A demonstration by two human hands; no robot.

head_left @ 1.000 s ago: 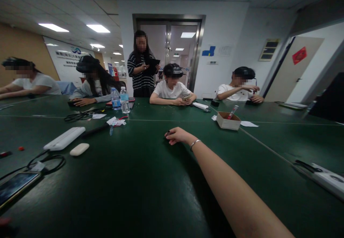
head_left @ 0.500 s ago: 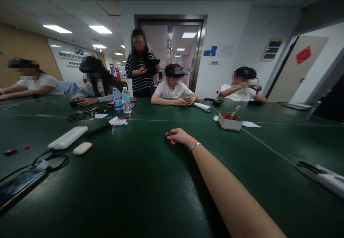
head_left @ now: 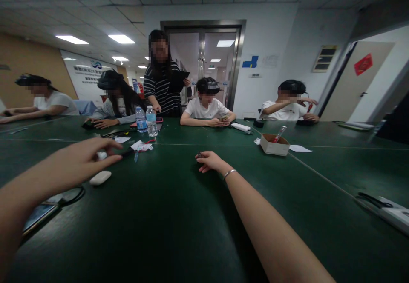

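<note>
My right hand (head_left: 209,161) is over the middle of the green table (head_left: 166,215), its thumb and fingers closed on a small dark object (head_left: 200,154) too small to name. A silvery bracelet (head_left: 229,173) circles that wrist. On the left, my left hand (head_left: 86,157) hovers above the table with its fingers apart and nothing between them. Just below its fingers lies a white oval case (head_left: 100,178). A phone (head_left: 40,219) with a black cable rests under my left forearm, which partly covers it.
Two water bottles (head_left: 146,121) and crumpled papers (head_left: 142,146) are beyond my left hand. A small open box (head_left: 274,145) holds a red and white item. At the right edge lies a white power strip (head_left: 394,212). Several people are across the table.
My left hand has come into view from the left, covering the white power bank. My right hand has moved very slightly, still pinching the small object. The standing person has lowered one hand towards the table.
</note>
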